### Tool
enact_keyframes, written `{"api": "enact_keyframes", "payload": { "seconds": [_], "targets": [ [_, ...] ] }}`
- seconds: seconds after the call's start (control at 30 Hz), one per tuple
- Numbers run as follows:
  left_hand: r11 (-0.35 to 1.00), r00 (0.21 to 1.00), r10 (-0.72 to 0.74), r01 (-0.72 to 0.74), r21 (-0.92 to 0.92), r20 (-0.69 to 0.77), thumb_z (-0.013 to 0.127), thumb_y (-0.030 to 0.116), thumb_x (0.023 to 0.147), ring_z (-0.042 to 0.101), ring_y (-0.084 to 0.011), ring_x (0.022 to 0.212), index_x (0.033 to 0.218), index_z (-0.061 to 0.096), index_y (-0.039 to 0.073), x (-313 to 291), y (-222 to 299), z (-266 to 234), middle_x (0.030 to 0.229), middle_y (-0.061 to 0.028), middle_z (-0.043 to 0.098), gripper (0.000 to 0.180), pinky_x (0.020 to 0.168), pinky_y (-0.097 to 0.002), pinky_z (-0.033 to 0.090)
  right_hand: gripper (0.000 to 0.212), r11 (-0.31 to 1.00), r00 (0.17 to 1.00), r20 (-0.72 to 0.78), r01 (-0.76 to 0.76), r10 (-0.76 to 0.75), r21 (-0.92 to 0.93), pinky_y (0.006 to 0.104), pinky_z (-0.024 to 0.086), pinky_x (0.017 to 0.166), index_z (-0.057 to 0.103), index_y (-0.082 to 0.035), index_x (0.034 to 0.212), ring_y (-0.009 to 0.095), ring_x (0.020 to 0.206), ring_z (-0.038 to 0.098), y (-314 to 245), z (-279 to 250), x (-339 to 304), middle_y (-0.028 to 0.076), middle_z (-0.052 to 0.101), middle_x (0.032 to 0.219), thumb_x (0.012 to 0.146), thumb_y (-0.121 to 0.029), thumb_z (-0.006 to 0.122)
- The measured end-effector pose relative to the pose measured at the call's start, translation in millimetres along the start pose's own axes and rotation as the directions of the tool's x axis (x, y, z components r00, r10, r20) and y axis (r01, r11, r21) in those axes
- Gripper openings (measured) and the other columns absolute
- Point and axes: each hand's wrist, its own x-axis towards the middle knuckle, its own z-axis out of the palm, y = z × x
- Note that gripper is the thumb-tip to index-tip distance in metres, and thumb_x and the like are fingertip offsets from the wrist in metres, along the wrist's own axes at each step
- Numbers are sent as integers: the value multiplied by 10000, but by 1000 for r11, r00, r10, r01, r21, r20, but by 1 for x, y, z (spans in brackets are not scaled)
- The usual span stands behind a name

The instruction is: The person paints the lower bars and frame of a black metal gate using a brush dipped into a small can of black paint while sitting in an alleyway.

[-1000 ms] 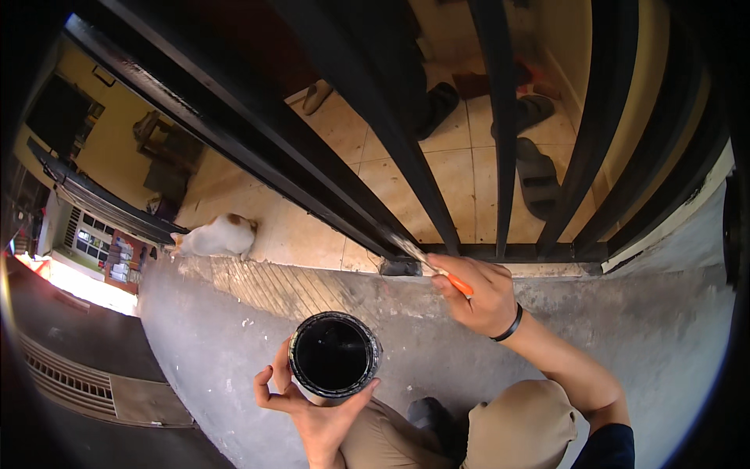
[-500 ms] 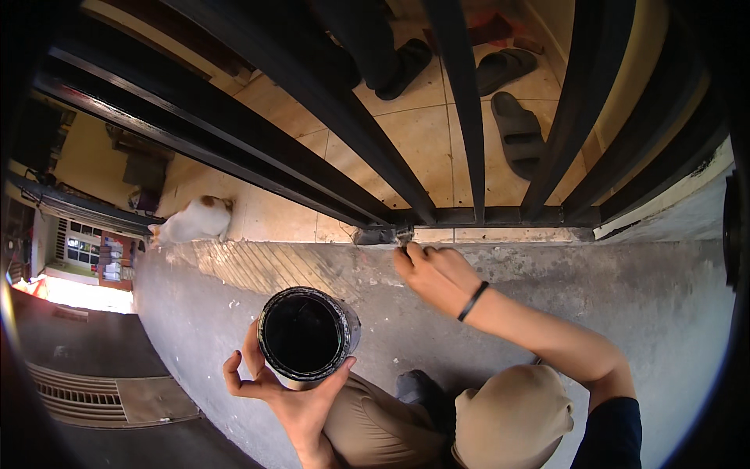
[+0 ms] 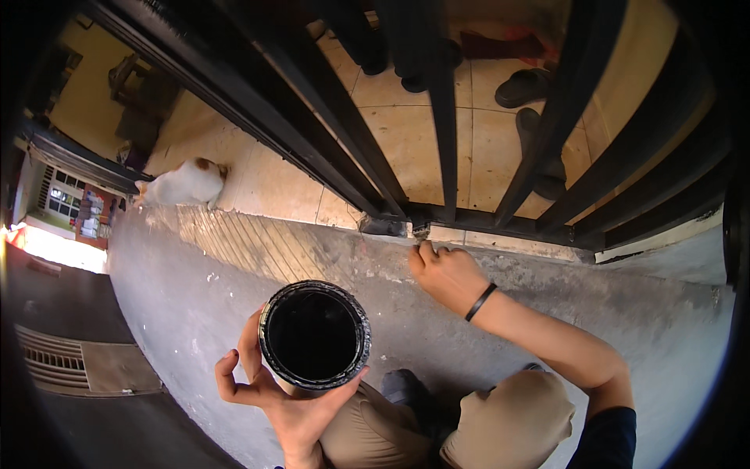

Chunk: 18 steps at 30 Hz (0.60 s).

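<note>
A round can of black paint [image 3: 314, 334] with a smeared rim sits in the grip of my left hand [image 3: 293, 414]. Thumb and some fingers press its sides, while one finger curls away from it. My right hand [image 3: 449, 275], with a dark band on the wrist, pinches a small paintbrush [image 3: 421, 231]. Most of the brush is hidden by the fingers. Its tip is at the bottom rail [image 3: 508, 223] of a black metal gate, close to the rail's left end. A dark block-like fitting [image 3: 383, 227] lies just left of the brush.
Black vertical bars [image 3: 444, 133] rise between me and a tiled floor [image 3: 391, 148]. Behind them are dark slippers [image 3: 539, 148] and a person's dark-clothed legs [image 3: 351, 35]. A white and orange cat [image 3: 187, 184] stands at the left, near a grooved ramp [image 3: 242, 242]. Grey concrete [image 3: 187, 297] lies below.
My right hand and the brush have shifted slightly right along the rail in view. The paint can appears slightly larger and further right. The whole view has tilted, and the standing person's feet have moved.
</note>
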Motion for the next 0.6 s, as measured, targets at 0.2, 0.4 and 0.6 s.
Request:
{"api": "enact_keyframes", "payload": {
  "seconds": [0.2, 0.4, 0.6],
  "targets": [
    [995, 996, -85, 84, -45, -26, 1082, 196, 603, 608, -385, 1342, 1493, 54, 192, -4, 1, -5, 1575, -259, 411, 1360, 1174, -509, 527, 320, 1000, 998, 59, -11, 9, 29, 345, 619, 592, 688, 24, 1156, 246, 708, 778, 11, -17, 17, 172, 740, 1013, 860, -100, 687],
    [999, 998, -41, 41, 3, 50, 1078, 169, 602, 600, -382, 1365, 1476, 53, 190, 3, -4, -6, 1587, -262, 389, 1348, 1174, -498, 531, 301, 999, 978, 206, 41, -43, 14, 353, 619, 599, 683, 29, 1161, 261, 697, 776, 24, -11, 8, 179, 745, 1060, 880, -79, 673],
    [998, 998, -54, 55, -38, 24, 1074, 167, 604, 587, -393, 1375, 1471, 37, 192, 2, -3, -10, 1593, -266, 375, 1352, 1180, -494, 526, 297, 998, 988, 139, 60, -64, 30, 358, 616, 583, 681, 40, 1158, 263, 670, 770, 14, -6, 27, 193, 747, 1055, 886, -77, 668]
  ]
}}
